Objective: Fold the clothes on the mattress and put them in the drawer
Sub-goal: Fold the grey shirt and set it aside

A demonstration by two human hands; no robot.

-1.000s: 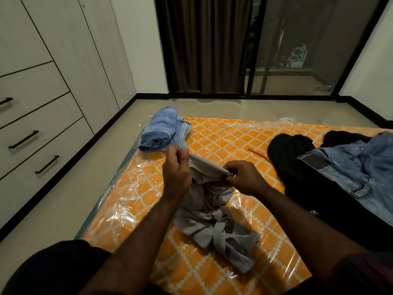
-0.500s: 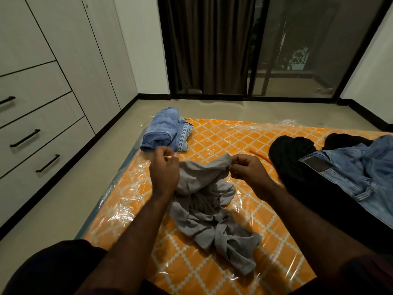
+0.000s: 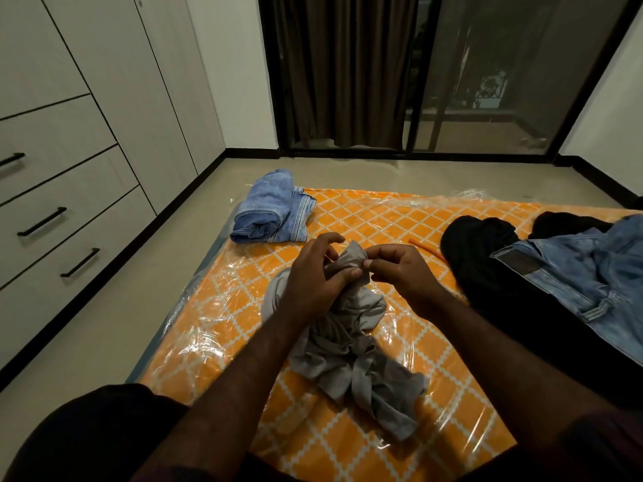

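Wardrobe drawers line the left wall; a curtained glass door closes the far end. Plastic-wrapped orange mattress on the floor. Crumpled grey garment lies mid-mattress near its front edge; left hand and right hand both pinch its raised end.

Dark brown curtain hung closed over left half of sliding glass door. Beige floor, black skirting. Beyond glass, possibly a plant; too dim.
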